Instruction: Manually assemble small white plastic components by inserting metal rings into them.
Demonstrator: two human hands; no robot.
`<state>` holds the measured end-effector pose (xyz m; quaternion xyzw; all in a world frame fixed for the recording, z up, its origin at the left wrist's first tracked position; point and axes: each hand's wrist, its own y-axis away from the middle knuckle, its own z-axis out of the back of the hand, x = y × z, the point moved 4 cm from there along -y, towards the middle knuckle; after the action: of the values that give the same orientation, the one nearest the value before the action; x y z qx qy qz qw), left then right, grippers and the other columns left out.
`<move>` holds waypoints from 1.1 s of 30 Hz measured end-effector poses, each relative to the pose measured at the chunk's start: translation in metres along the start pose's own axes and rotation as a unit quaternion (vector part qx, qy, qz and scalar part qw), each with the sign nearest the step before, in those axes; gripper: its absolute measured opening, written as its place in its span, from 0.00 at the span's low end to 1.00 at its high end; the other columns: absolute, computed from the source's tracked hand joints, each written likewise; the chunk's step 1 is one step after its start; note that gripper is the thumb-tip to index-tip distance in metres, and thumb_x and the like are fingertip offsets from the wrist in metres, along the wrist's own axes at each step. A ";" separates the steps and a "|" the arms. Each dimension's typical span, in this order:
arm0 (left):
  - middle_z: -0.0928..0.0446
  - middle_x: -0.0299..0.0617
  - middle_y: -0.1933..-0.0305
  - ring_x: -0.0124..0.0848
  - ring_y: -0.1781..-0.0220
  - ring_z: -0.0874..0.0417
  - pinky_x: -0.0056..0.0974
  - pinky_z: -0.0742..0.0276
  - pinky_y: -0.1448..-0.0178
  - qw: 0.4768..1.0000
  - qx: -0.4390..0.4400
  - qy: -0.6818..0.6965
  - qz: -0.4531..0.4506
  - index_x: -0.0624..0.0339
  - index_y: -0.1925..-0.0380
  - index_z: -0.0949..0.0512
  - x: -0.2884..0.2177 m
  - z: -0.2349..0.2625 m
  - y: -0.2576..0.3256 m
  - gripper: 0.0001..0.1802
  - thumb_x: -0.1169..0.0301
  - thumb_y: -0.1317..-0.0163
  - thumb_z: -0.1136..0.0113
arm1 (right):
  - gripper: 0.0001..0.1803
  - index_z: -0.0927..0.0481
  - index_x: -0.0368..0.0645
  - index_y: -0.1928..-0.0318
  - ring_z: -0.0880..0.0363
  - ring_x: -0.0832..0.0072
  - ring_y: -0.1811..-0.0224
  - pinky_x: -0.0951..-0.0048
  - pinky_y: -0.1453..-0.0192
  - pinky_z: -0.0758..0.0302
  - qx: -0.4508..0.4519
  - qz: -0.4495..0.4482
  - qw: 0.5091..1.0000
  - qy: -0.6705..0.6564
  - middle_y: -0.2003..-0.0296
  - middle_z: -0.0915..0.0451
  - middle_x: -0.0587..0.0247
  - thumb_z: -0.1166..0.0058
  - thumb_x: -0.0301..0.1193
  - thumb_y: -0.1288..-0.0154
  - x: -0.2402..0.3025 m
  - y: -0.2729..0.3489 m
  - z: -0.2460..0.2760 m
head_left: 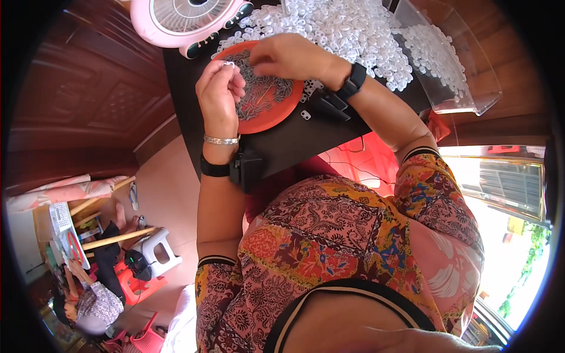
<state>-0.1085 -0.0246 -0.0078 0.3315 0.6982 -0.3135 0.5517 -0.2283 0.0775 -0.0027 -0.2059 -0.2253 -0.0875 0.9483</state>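
My left hand (220, 97) is closed at the left rim of an orange plate (268, 122), its thumb and fingers pinching a small white plastic piece (229, 64). Many thin grey metal pins that look like nails or screws (259, 97) lie scattered in that plate. Above its far right part is my right hand (294, 56), fingers bent down toward the pins. Whatever those fingertips hold, if anything, is too small to make out. One loose white piece with two holes (305, 115) rests on the black table (282, 144), nearer to me than the right wrist.
A big heap of white plastic pieces (353, 35) covers the table's far side. At right, a clear plastic bin (477, 88) holds more. A pink fan (182, 23) stands at far left. Another person (100, 300) sits low at left, near a grey stool (156, 250).
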 end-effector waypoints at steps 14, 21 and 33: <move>0.28 0.34 0.81 0.20 0.81 0.32 0.24 0.39 0.76 0.999 0.014 -0.040 0.024 0.60 0.75 0.27 0.004 -0.002 -0.002 0.09 0.69 0.41 0.53 | 0.06 0.21 0.43 0.67 0.24 0.70 0.72 0.69 0.66 0.28 -0.007 0.012 0.998 -0.060 0.73 0.22 0.63 0.43 0.30 0.46 0.002 0.003 -0.012; 0.29 0.33 0.82 0.19 0.84 0.33 0.23 0.43 0.80 0.999 0.015 -0.019 0.030 0.58 0.79 0.29 0.008 -0.004 -0.001 0.07 0.71 0.43 0.51 | 0.10 0.19 0.42 0.65 0.28 0.87 0.72 0.85 0.69 0.30 -0.003 -0.160 0.885 -0.437 0.74 0.23 0.74 0.45 0.36 0.37 -0.007 0.002 -0.012; 0.30 0.31 0.81 0.16 0.81 0.35 0.22 0.43 0.79 0.997 0.068 -0.028 0.005 0.58 0.78 0.29 0.010 -0.014 0.003 0.08 0.70 0.40 0.52 | 0.13 0.21 0.40 0.68 0.29 0.87 0.75 0.84 0.71 0.30 -0.026 -0.125 0.878 -0.461 0.77 0.25 0.73 0.44 0.39 0.38 0.002 0.003 -0.005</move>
<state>-0.1157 -0.0104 -0.0148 0.3629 0.6575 -0.3667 0.5491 -0.2238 0.0774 -0.0069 -0.2173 -0.6581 -0.1066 0.7129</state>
